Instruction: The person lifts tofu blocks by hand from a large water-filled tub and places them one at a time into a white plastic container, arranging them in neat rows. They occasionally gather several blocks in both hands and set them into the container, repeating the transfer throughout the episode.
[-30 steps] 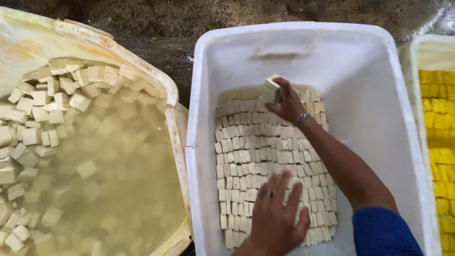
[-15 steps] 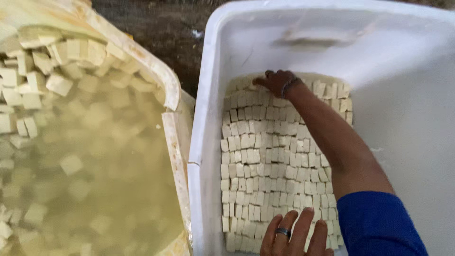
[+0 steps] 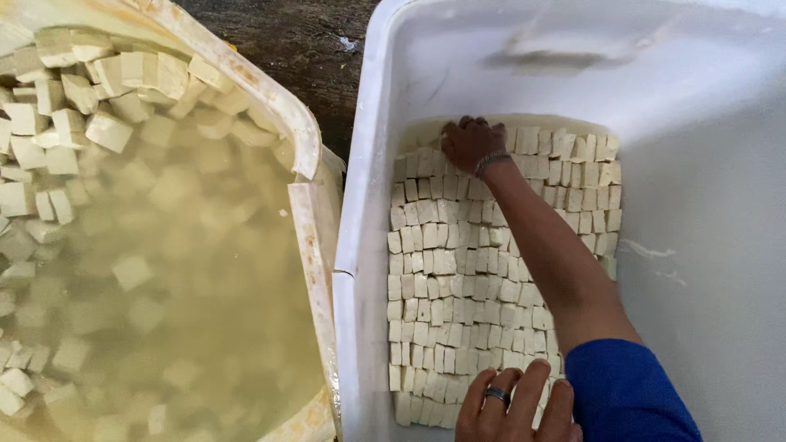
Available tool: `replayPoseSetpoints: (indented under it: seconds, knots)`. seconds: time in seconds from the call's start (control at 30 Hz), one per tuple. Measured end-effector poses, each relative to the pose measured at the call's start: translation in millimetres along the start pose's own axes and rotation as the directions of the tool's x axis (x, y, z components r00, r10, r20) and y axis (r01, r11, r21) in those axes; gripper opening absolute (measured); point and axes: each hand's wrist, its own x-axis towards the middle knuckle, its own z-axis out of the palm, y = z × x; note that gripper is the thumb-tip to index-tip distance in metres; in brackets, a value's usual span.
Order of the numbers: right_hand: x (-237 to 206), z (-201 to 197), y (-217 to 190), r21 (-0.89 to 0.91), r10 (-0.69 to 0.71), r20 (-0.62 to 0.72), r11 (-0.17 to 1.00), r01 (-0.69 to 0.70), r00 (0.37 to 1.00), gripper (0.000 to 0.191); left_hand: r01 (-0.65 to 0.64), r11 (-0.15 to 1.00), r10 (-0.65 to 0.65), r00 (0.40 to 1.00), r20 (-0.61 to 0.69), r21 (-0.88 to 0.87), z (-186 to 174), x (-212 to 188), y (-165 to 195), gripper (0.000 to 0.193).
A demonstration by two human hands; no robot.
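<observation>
While both hands work the white tub (image 3: 368, 245), cubes lie packed.
Head view: right hand (image 3: 472, 143), fingers curled, presses the tofu cubes (image 3: 458, 278) at 12 o'clock; grip indeterminate. Left hand (image 3: 516, 405), ringed, lies spread flat at 6 o'clock, holding nothing. Cream tub (image 3: 307, 213) of cloudy water at 9 o'clock.

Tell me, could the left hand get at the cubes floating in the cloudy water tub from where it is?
Probably yes. The left hand rests flat on the packed cubes in the white bin; only the two rims lie between it and the open water tub beside it, where floating cubes sit uncovered.
</observation>
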Motion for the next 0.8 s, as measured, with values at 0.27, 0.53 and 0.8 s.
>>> replayPoseSetpoints:
  seconds: [0.27,0.53,0.8]
  knots:
    - [9.0,-7.0,2.8,0.0,-0.081,0.054,0.997,0.081,0.995,0.051,-0.035,0.999,0.038,0.99,-0.133,0.023,-19.7,12.4,-0.7,0.031]
    - [-81.3,-125.9,-16.8,0.435,-0.196,-0.581,0.746,0.505,0.79,0.026,-0.117,0.993,0.116,0.943,-0.313,0.017,-67.0,23.3,8.5,0.023]
    - [-191.8,-247.8,-214.7,0.265,-0.474,-0.754,0.413,0.872,0.454,0.012,-0.085,0.984,-0.029,0.793,-0.609,-0.157,-182.0,-29.3,-69.8,0.013]
